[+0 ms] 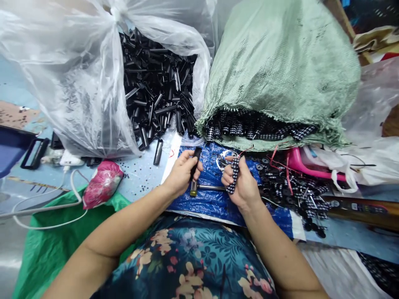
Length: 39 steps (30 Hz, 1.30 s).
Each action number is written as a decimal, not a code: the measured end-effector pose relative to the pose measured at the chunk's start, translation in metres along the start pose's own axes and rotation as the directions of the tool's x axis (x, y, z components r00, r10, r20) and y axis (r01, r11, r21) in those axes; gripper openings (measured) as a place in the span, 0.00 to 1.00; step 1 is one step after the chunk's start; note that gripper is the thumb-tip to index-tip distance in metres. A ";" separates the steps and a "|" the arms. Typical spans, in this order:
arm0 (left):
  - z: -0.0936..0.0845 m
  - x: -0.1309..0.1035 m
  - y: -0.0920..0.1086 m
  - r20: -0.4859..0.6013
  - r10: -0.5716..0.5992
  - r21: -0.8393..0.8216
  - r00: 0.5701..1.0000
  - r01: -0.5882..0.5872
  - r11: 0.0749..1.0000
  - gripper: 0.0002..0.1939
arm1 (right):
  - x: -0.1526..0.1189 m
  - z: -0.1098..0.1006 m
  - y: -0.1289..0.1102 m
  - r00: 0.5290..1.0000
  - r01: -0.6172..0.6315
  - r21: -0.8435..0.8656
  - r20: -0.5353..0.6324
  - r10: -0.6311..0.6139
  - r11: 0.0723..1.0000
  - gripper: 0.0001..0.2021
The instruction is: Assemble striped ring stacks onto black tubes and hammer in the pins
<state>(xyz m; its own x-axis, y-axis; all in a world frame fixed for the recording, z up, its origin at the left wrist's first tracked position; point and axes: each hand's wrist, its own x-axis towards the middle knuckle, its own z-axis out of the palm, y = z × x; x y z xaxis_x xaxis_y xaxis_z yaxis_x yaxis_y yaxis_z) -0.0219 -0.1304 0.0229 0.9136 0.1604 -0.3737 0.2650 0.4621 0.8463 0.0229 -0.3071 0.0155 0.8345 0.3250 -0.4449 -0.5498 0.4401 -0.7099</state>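
Pale-blue desk (137, 178), shiny blue sheet (208, 203) atop, my left fingers (186, 157) clamped on black piece (194, 168), right fingers (228, 171) round patterned piece (234, 175), both above sheet, plastic bag (93, 83), green sack (280, 62) behind.

I wear a dark teal garment (218, 272) printed with flowers. Peach and cream blossoms (158, 243) scatter toward its ten o'clock, with more at six; pinker ones (264, 285) sit near four. A pale lilac-blue bloom (190, 239) lies at twelve, and fern-like leaves (235, 241) spread at two. My left hand (182, 173), right hand (245, 185) and both forearms are bare.
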 end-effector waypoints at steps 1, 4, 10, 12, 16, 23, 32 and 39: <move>0.003 -0.005 -0.004 0.014 -0.005 0.028 1.000 0.004 1.000 0.07 | -0.003 0.003 0.005 1.000 0.008 -0.009 0.013 -0.007 1.000 0.21; 0.013 -0.014 -0.013 0.033 0.064 0.154 0.997 -0.068 0.986 0.13 | -0.008 0.008 0.015 0.996 0.089 -0.053 0.020 -0.089 0.995 0.21; 0.033 -0.015 -0.023 0.133 0.218 0.255 0.967 -0.246 0.935 0.14 | -0.004 0.005 0.033 0.915 0.398 -0.375 0.094 -0.393 0.837 0.24; 0.032 -0.016 -0.023 0.129 0.198 0.296 0.972 -0.229 0.928 0.14 | -0.003 -0.005 0.033 0.834 0.539 -0.545 0.243 -0.495 0.642 0.27; 0.017 -0.019 -0.018 0.118 0.133 0.333 0.984 -0.165 0.928 0.16 | -0.006 -0.028 0.024 0.561 0.753 -0.658 0.617 -0.552 0.031 0.51; 0.011 -0.025 -0.019 0.056 0.110 0.303 0.992 -0.122 0.945 0.26 | -0.013 -0.028 0.015 0.380 0.825 -0.526 0.787 -0.486 -0.206 0.50; 0.016 -0.028 -0.017 0.050 0.098 0.152 0.994 -0.105 0.983 0.19 | -0.023 -0.026 0.028 0.320 0.700 -0.570 0.789 -0.524 -0.430 0.50; -0.003 -0.012 -0.019 0.140 -0.100 0.125 0.985 0.083 0.989 0.18 | -0.024 -0.021 0.032 0.415 0.675 -0.598 0.792 -0.447 -0.433 0.50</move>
<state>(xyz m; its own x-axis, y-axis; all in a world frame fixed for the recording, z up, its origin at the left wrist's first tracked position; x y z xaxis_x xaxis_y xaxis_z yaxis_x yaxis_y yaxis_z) -0.0386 -0.1384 0.0101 0.9166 -0.0105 -0.3997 0.3762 0.3614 0.8532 -0.0138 -0.3181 -0.0076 0.5646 0.6015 0.5652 0.8220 -0.4714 -0.3194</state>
